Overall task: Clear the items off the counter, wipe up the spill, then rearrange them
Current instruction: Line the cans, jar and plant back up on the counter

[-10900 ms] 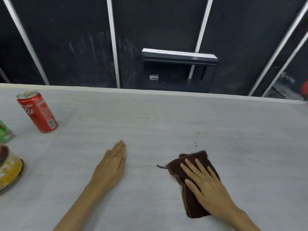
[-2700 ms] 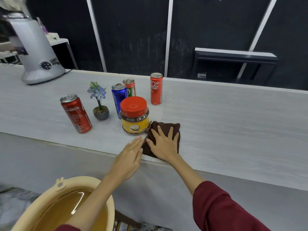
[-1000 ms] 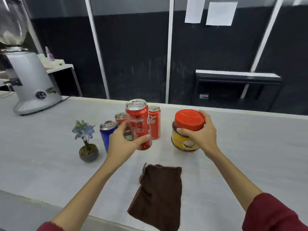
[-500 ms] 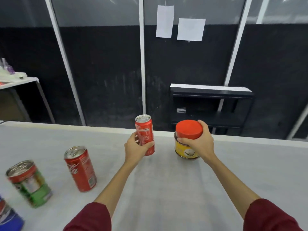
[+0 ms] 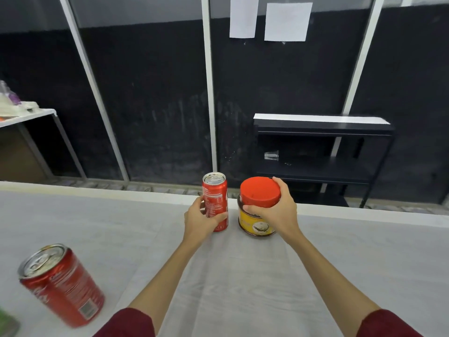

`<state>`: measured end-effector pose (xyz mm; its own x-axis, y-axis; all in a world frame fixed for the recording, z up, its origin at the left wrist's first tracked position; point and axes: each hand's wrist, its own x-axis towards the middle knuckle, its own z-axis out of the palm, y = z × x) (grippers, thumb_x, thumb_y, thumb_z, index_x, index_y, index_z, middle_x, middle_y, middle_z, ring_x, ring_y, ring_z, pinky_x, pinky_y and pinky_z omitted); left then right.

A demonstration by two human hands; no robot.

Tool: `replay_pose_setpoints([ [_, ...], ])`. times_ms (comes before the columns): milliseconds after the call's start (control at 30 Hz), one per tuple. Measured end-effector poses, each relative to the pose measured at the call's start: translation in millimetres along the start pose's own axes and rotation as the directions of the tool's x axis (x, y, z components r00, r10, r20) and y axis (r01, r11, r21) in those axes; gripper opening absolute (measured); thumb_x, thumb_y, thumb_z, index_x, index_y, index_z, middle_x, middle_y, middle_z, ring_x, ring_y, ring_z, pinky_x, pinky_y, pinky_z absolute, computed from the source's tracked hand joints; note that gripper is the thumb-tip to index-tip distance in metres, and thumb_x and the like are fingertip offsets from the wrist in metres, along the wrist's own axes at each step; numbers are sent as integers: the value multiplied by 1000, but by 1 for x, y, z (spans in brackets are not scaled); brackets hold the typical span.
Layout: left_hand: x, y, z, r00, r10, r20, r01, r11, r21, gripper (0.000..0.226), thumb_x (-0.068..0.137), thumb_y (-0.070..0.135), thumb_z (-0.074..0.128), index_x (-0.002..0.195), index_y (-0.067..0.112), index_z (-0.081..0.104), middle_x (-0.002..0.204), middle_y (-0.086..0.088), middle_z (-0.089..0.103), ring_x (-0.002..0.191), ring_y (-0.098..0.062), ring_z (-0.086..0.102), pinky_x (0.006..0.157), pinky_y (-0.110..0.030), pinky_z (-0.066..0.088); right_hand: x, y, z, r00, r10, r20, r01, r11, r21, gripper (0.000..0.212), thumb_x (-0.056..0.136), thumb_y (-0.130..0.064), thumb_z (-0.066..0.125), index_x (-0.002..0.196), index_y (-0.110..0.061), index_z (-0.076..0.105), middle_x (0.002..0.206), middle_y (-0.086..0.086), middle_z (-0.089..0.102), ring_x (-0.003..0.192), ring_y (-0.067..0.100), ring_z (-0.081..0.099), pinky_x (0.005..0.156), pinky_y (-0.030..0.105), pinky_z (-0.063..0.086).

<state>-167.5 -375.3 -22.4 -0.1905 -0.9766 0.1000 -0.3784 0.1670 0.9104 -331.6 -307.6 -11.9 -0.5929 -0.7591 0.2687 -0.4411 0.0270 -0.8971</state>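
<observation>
**Can and jar held side by side near the far edge of the table**

A slim red can (image 5: 215, 201) is held upright in the grip of the left hand (image 5: 201, 218), the thumb being laid across its front and the fingers wrapped round its left side. Just beside it, to the right, a jar (image 5: 258, 207) with a red lid and a yellow label is held by the right hand (image 5: 277, 211); that grip is closed over the lid's rim, the thumb at the near side and the fingers curled round the far side. Both containers are seen close to the far edge of the pale grey table (image 5: 340, 251), apart from each other by a narrow gap. Whether their bases are touching the table cannot be told for certain.

A second red can (image 5: 62, 284) is seen standing on the table at the lower left, well apart from the held pair, and a green-coloured object (image 5: 7, 323) is cut off at the bottom left corner. Dark red sleeves (image 5: 126, 323) are worn on both forearms. Behind the table, a black shelf unit (image 5: 323, 147) is set against the dark wall, with a clear cup (image 5: 271, 156) lying on its side on one shelf. Two white sheets of paper (image 5: 288, 21) are fixed to the wall above.
</observation>
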Motion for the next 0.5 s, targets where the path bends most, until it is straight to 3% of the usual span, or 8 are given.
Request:
replay_pose_setpoints([
  [233,-3,-2,-2,999,-14,34,12,999,50,73,71,28,77,133,15,39,134,-7,52,118,-22,53,95,-34,44,-1,6,-5,997,-10,74,11,1000,-4,102,59,-30,86,140,-26,24,136,0,42,112,14,45,85,29,47],
  [300,-7,0,-7,996,3,89,-8,998,62,80,70,29,77,137,18,34,137,-6,50,122,-22,50,95,-31,42,-3,3,-9,994,12,105,-10,1000,-16,115,52,-42,87,142,-30,16,141,-1,36,124,21,43,95,37,45],
  [400,-18,10,-24,997,-14,79,5,994,112,95,70,33,77,144,22,19,148,-4,35,134,-24,37,105,-40,37,-9,-13,-13,1000,-9,-28,4,984,-176,126,44,-66,78,145,-31,12,154,1,21,141,27,24,113,57,19],
  [433,-25,16,-33,999,-2,41,-3,991,131,93,71,33,76,144,24,19,150,-3,32,135,-23,35,106,-41,36,-14,-23,-12,994,-48,-95,30,981,-190,122,47,-68,75,145,-30,14,156,2,19,143,27,18,114,58,13],
  [500,-44,31,-60,995,94,-32,-89,988,126,78,76,32,72,140,25,29,148,1,36,131,-16,39,104,-36,38,-30,-49,-7,967,-157,-200,130,981,-143,105,56,-62,70,143,-26,23,154,3,23,143,27,17,114,58,13],
])
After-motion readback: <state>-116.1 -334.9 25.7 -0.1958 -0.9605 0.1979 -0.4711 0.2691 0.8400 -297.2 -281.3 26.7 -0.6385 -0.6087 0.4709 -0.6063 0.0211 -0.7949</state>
